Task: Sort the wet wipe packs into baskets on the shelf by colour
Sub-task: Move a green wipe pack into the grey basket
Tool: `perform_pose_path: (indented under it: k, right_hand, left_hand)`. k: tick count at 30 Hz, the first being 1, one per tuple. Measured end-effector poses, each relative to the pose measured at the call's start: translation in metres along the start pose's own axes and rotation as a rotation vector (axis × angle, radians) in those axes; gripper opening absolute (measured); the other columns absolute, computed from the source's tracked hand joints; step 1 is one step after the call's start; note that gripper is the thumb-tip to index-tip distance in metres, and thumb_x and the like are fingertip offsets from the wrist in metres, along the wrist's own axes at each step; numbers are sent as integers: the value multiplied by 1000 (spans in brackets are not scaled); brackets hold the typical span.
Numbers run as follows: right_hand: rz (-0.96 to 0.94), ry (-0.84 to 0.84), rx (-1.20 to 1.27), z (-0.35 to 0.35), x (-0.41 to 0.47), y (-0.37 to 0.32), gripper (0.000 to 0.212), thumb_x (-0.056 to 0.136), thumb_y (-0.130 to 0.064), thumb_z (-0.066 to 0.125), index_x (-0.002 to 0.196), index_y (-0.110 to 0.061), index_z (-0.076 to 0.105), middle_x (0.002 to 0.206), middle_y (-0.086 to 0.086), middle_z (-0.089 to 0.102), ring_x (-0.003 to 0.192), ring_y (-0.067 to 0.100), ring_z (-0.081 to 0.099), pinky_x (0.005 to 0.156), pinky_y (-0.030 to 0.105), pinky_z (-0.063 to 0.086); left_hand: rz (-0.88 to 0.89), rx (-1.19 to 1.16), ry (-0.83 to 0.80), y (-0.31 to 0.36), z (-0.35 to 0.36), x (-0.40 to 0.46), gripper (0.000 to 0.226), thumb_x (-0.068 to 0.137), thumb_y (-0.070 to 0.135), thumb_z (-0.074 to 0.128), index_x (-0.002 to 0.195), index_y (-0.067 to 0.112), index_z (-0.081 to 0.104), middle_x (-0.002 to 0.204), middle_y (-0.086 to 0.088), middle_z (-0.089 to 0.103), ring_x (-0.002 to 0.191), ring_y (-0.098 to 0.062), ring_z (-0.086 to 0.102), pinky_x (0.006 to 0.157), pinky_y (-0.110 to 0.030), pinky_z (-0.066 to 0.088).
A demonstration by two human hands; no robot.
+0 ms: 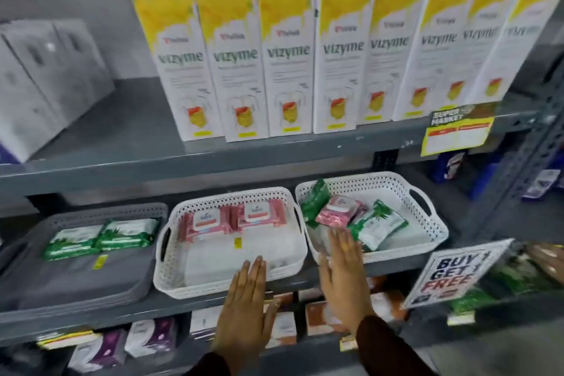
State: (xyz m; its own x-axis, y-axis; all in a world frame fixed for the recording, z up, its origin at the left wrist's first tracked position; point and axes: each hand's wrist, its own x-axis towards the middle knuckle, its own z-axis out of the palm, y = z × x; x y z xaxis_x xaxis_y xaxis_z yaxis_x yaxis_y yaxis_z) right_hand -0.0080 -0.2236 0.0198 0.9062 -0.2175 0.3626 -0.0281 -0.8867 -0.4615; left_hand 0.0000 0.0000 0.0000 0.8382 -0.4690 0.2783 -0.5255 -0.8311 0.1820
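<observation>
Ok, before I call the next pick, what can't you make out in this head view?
- Right basket: the right hand hides its front-left corner; packs may lie beneath.
- Pink pack: label blurred.
- Grey basket: left end cut off by the frame edge.
- Lower shelf goods: blurred.

Three baskets (427, 241), eight packs (210, 220)

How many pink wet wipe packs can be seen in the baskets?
3: two side by side in the middle white basket, one in the right white basket. More may be hidden there.

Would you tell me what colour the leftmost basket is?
Grey basket, clearest in the head view.
</observation>
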Motion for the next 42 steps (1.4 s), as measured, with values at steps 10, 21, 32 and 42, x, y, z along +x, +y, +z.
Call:
perform_pose_path:
  k: [10,21,32,42]
  right_hand:
    - [660,-155,-33,-31,103,76,60,92,-56,53,142,-25,40,155,27,28,126,51,45,100,49,43]
    - [437,302,580,-51,105,51,102,58,-8,93,139,-20,32,121,11,55,106,32,60,90,43,53]
    - [-279,-427,298,8,102,-79,105,68,3,76,143,-49,24,134,7,57,93,23,57,80,41,54]
    - [-446,-476,224,66,109,-208,91,71,-2,70,144,-37,28,128,12,62,105,31,60,85,33,44]
  left_hand:
    - [-60,112,-82,31,15,16,71,99,53,33,153,9,21,161,-5,16,148,-21,3,113,-41,12]
    - [-70,124,-102,9,8,7,69,101,55,27,155,16,11,162,1,6,148,-17,5,114,-36,8]
    - [-49,96,-61,-42,-13,-18,66,100,52,32,152,12,25,159,-1,22,146,-19,21,114,-37,17]
    - [-203,146,16,-140,-46,-66,72,97,58,30,142,3,45,151,-9,39,140,-30,34,110,-42,23]
